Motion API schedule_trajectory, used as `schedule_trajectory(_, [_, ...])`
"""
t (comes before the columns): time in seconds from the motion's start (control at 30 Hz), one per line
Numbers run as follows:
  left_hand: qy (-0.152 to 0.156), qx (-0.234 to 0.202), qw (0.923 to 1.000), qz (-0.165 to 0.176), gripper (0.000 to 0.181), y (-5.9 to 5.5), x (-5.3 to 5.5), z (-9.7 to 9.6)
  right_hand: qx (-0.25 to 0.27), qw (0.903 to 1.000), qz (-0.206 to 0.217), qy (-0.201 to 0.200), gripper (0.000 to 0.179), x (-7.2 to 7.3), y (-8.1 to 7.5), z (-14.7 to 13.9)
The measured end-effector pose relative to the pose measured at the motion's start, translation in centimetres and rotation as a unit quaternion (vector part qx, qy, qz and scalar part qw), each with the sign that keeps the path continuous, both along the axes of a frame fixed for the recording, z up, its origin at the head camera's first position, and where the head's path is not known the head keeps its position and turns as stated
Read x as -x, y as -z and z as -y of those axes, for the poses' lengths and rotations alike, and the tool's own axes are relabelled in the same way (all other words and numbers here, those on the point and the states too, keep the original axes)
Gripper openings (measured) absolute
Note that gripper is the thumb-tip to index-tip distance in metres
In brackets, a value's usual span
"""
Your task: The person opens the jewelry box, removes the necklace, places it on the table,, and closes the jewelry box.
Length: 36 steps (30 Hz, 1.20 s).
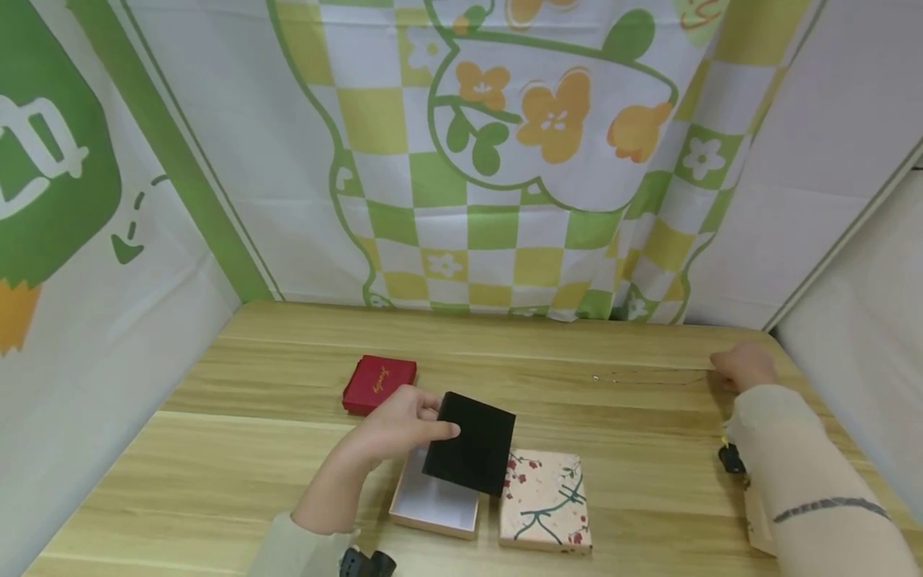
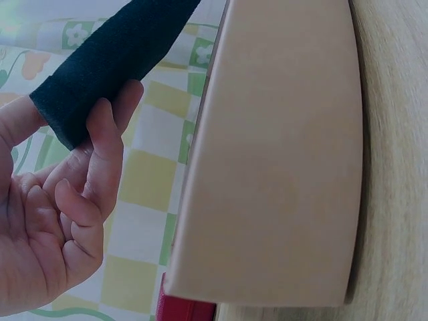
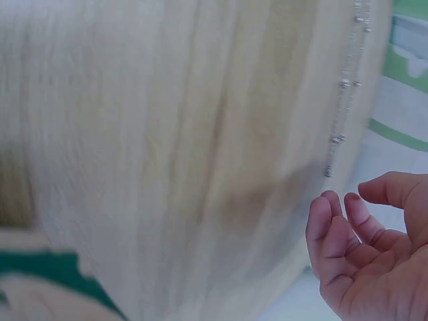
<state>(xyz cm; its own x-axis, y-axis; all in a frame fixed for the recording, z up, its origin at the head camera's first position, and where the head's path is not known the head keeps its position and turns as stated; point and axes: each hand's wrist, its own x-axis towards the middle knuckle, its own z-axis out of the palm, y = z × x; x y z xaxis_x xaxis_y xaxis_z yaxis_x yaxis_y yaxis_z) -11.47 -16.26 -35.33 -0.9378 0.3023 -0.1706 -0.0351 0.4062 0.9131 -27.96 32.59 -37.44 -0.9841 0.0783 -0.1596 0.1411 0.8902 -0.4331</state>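
My left hand (image 1: 404,421) pinches a flat black pad (image 1: 472,445) by its edge, thumb on the face toward me. The pad is tilted above an open box base (image 1: 436,493) with a pale inside, whose plain peach side wall (image 2: 267,160) fills much of the left wrist view. Just right of it lies a peach lid (image 1: 544,505) with printed branches and red blossoms. At the table's far right, my right hand (image 3: 374,254) has loosely bent fingers, with thumb and fingertips slightly apart. Beside those fingertips ends a thin, beaded silver chain (image 3: 344,83), stretched along the table.
A small red box (image 1: 378,381) with gold lettering sits behind my left hand. Another patterned box (image 1: 759,517) is partly hidden under my right sleeve. The wooden table (image 1: 252,481) meets a printed curtain (image 1: 490,224) at the back, with pale cloth walls at both sides.
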Motion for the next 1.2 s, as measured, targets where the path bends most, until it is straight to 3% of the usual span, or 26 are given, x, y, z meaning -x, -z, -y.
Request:
schedule_trajectory(0.07, [0.0,0.001,1.0,-0.001,0.044,0.0,0.1,0.0,0.008,0.9998,-0.014,-0.012,0.044,0.1,-0.4,-0.1])
schedule_trajectory(0.3, [-0.008,0.005,1.0,0.001,0.045,0.1,0.2,0.1,0.037,0.9974,-0.043,-0.044,0.032,0.0,-3.4,1.6])
schedule_trajectory(0.6, [-0.012,0.01,0.9999,0.004,0.041,-0.6,-0.1,1.7,0.058,0.985,-0.117,-0.113,0.031,-1.6,-6.3,7.9])
schedule_trajectory(0.67, [-0.023,0.02,0.9995,0.001,0.027,-0.7,-0.1,2.1,0.061,0.9825,-0.125,-0.124,0.031,-2.2,-6.4,9.5])
schedule_trajectory(0.7, [-0.029,0.026,0.9992,0.004,0.028,-0.8,-0.2,2.2,0.063,0.9818,-0.124,-0.129,0.031,-2.6,-6.5,10.2])
schedule_trajectory(0.83, [-0.05,0.04,0.9979,0.006,0.055,-0.8,-0.3,3.0,0.067,0.9781,-0.124,-0.153,0.032,-3.8,-6.3,13.1])
schedule_trajectory(0.97, [-0.053,0.04,0.9977,0.01,0.063,-0.7,-0.6,3.8,0.072,0.9732,-0.117,-0.185,0.033,-5.2,-5.8,15.6])
schedule_trajectory(1.13, [-0.05,0.036,0.9979,0.019,0.034,-0.5,-0.8,4.6,0.091,0.9634,-0.11,-0.227,0.033,-7.0,-4.9,18.5])
schedule_trajectory(1.2, [-0.051,0.036,0.9978,0.021,0.032,-0.4,-0.9,4.8,0.098,0.9603,-0.103,-0.24,0.034,-8.0,-4.4,19.7])
